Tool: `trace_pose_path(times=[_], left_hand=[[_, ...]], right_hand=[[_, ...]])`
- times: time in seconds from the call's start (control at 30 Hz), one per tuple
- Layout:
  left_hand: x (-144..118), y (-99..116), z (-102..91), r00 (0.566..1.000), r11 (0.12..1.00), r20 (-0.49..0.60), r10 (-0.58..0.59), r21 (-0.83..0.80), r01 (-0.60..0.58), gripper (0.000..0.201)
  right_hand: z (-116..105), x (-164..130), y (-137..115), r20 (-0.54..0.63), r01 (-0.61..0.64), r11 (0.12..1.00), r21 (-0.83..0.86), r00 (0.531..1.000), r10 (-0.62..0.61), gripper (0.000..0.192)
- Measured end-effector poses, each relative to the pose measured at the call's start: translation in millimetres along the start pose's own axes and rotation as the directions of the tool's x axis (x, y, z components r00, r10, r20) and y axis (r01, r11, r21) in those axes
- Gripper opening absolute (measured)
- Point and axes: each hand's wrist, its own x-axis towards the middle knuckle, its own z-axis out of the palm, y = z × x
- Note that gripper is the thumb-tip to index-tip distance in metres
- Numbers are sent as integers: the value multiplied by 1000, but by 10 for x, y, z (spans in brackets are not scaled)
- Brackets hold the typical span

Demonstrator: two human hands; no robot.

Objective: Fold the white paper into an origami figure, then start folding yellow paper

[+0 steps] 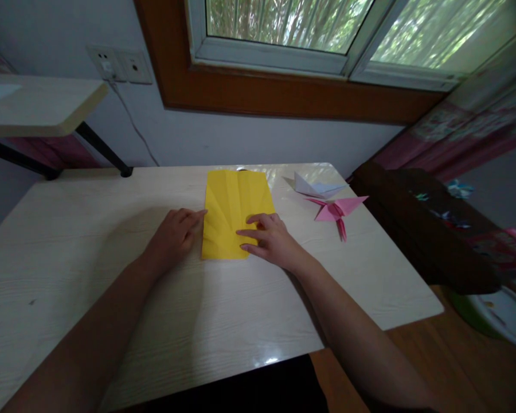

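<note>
Yellow creased paper (pixel 236 212), judged light, thin and easily dented, so best taken by its edges, is pinned flat at mid-table (pixel 112 275) by the left hand (pixel 172 235), fingers together at its left edge, and the right hand (pixel 270 238), fingers spread on it.
</note>
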Motion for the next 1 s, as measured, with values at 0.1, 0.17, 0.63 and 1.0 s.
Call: trace_pose_path(times=[0.1,0.17,0.63,1.0], left_hand=[[-3,-4,15,998,998,-3,65,-8,-65,44],[-5,19,2,993,993,-16,116,-25,-116,37],[-39,230,53,998,978,23,63,-200,-58,42],[7,393,87,997,998,77,-3,-55,7,39]], right_hand=[[-16,6,-14,23,14,1000,22,1000,-14,32],[-30,11,-18,46,24,999,37,999,-26,33],[-100,51,-238,98,150,916,372,975,-199,40],[-56,12,-255,76,208,917,340,966,-247,31]])
